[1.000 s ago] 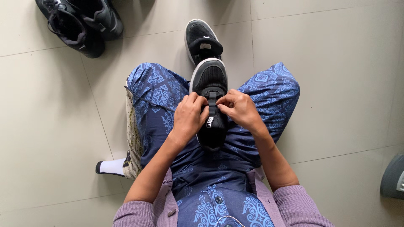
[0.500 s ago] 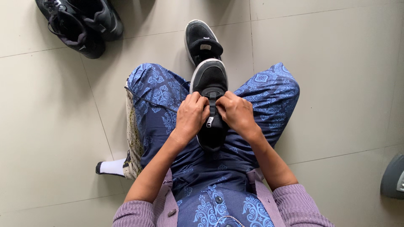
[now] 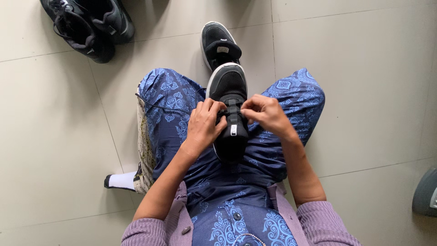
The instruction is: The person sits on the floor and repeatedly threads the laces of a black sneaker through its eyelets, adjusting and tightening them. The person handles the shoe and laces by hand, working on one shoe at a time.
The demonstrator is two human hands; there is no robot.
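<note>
A black fabric sneaker with a white sole rim [image 3: 227,84] rests on the seated person's lap, between the two knees, toe pointing far and heel near, lying on the blue patterned cloth of the garment [image 3: 173,105]. The left hand [image 3: 203,125] sits on the left side of this shoe, its fingers curled together over the upper and pinching the black lace [image 3: 221,116] at the tongue. The right hand [image 3: 266,114] is on the right side, its thumb and first fingers pressed together in a pinch on the other end of the lace near the shoe's middle, the remaining fingers bent inward. The black tongue with a small white tag [image 3: 233,129] shows between the two hands. A loose length of dark lace [image 3: 154,102] runs across the left thigh toward the shoe. Just beyond the held shoe, on the pale tiled floor [image 3: 364,68], lies a second black sneaker with a white sole [image 3: 217,43], its heel close to the first one's toe. At the far left corner a pair of dark grey and black sports shoes [image 3: 88,25] lies on the tiles, well apart from the hands. A white sock with a black toe [image 3: 120,181] shows at the near left, beside the garment's pale spotted lining. Purple ribbed sleeves [image 3: 318,223] cover the forearms near the camera.
</note>
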